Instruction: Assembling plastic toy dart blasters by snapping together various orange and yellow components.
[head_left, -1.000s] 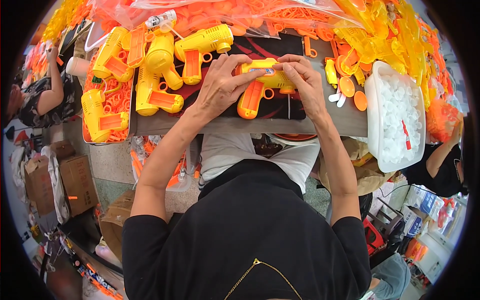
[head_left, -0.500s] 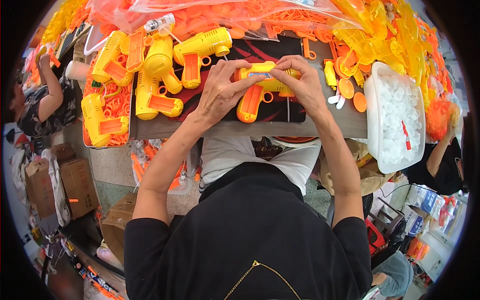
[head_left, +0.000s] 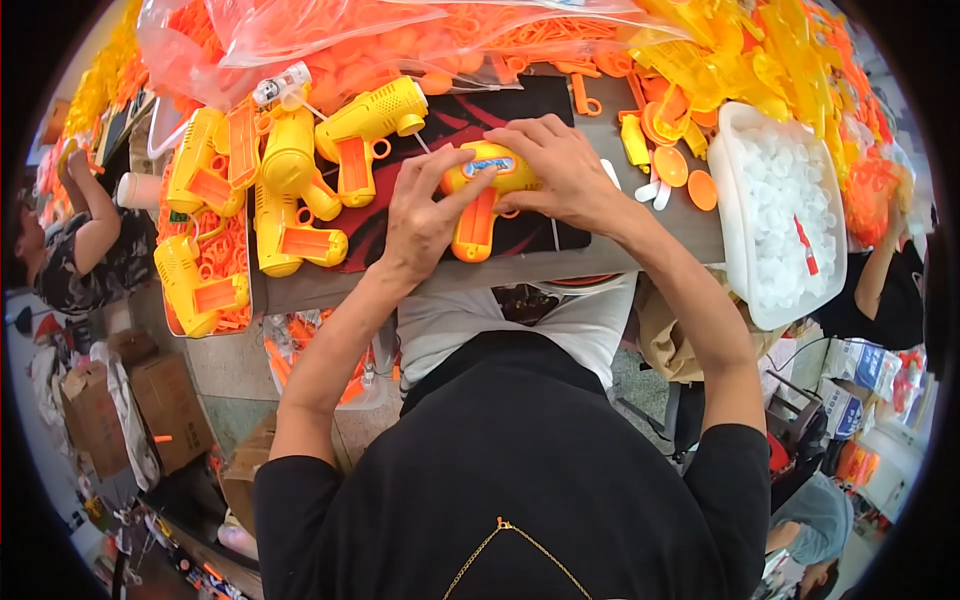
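Holding a yellow toy gun (head_left: 478, 212) with both hands right now, just above or on the dark red-patterned mat (head_left: 460, 118), can't tell which. It's in front of me near the front edge of the grey surface (head_left: 690, 230), orange handle pointing back at me.

Grip check: my left hand (head_left: 420, 210) is clamped around one end, thumb at the lower edge of a blue-and-white label (head_left: 488, 167). My right hand (head_left: 562, 172) is wrapped over the other end, covering a good chunk of it, thumb low near the trigger ring.

So I'd call this the label-seating step: the sticker looks down on the body already, and I'm guessing it's about smoothing it flat. Next move, imo, calls for a steady right hold and firm thumb pressure out to the label's edges, no sideways drag or it could skew. Can't see whether any corner's lifting. More yellow toy guns (head_left: 290, 160) are piled off to my left, well apart from this one.
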